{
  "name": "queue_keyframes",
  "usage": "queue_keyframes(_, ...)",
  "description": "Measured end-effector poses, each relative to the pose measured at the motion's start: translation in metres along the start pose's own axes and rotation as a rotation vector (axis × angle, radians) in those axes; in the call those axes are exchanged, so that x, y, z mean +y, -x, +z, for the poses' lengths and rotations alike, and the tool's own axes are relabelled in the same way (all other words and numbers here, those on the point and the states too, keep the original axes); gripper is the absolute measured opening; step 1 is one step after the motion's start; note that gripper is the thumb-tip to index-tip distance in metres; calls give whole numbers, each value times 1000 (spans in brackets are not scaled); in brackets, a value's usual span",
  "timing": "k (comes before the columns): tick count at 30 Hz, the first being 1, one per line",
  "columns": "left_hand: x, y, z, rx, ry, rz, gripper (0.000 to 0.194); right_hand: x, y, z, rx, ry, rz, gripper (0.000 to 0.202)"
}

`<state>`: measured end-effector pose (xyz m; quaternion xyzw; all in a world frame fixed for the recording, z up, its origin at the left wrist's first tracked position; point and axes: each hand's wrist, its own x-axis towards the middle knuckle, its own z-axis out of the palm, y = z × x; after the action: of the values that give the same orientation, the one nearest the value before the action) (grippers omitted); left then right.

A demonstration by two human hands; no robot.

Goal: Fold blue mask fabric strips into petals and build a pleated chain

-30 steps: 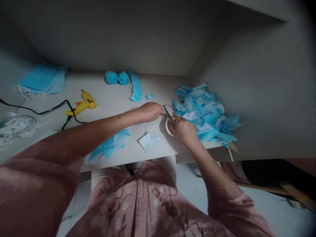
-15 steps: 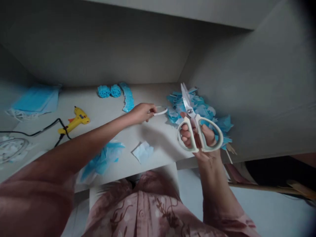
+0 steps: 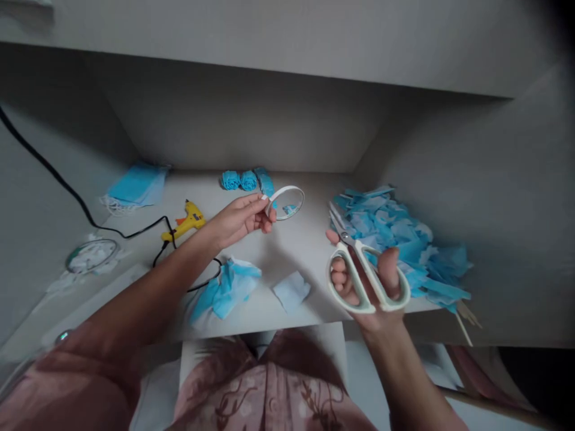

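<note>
Between its thumb and fingers, my left hand (image 3: 247, 220) pinches a white ring-shaped band (image 3: 291, 189), raised above the middle of the table (image 3: 251, 239). My right hand (image 3: 363, 275) has its fingers through the pale handles of a pair of scissors (image 3: 345, 237), whose blades point up and left and are slightly apart. The scissors are beside a heap of blue and white fabric scraps (image 3: 399, 227). Below the hands lies a pale blue square piece (image 3: 291, 291), and left of it a crumpled blue piece (image 3: 229, 286).
A yellow glue gun (image 3: 188, 220) with a black cord lies at the left. Behind it are stacked blue masks (image 3: 139, 184), and two blue rosettes (image 3: 239, 180) near the back wall. A round dish of white scraps (image 3: 92, 256) stands far left. Thin sticks (image 3: 464, 323) overhang the right edge.
The view has shifted, so the table items appear lower and farther right. My left hand has turned the white band more upright. The scissors stay in my right hand, their blades tilted farther left.
</note>
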<state>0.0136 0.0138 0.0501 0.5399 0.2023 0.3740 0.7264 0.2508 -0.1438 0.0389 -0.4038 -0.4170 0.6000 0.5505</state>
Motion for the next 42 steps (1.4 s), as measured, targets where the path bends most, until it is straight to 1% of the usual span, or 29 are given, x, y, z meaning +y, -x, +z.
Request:
queue_keyframes(5, -2, 7, -4, -31, 107, 9, 35, -3, -12, 3, -50, 117, -17, 100)
queue_keyframes(9, -5, 9, -7, 14, 136, -2, 36, -4, -23, 5, -213, 247, -6, 104)
queue_keyframes(11, -6, 10, -8, 38, 128, -25, 37, -2, -25, 7, -275, 233, 5, 107)
queue_keyframes(13, -8, 11, -9, 51, 111, -38, 37, 1, -25, 10, -317, 155, 19, 112)
queue_keyframes(15, -9, 12, -10, 45, 95, -35, 37, 4, -24, 14, -393, 76, 49, 109)
queue_keyframes(18, -11, 14, -8, 11, 83, -26, 37, 8, -26, 19, -513, -10, 137, 93)
queue_keyframes(20, -13, 16, -6, -17, 75, -26, 38, 10, -29, 20, -552, -42, 197, 85)
queue_keyframes(24, -17, 19, -1, -54, 46, -12, 36, 12, -36, 19, -552, -20, 255, 81)
queue_keyframes(27, -20, 21, 3, -82, 20, -18, 38, 12, -41, 22, -552, 22, 231, 81)
queue_keyframes(30, -23, 24, 4, -84, -19, -62, 43, 11, -46, 26, -544, 18, 191, 78)
queue_keyframes(34, -26, 26, 3, -106, -98, -144, 45, 13, -50, 28, -557, -16, 176, 77)
queue_keyframes(37, -29, 26, 1, -119, -137, -148, 46, 17, -50, 26, -572, -17, 175, 77)
queue_keyframes(39, -30, 26, -1, -138, -160, -128, 43, 18, -49, 24, -574, -23, 173, 76)
queue_keyframes(42, -26, 26, -3, -168, -227, -96, 34, 19, -47, 23, -565, -61, 161, 71)
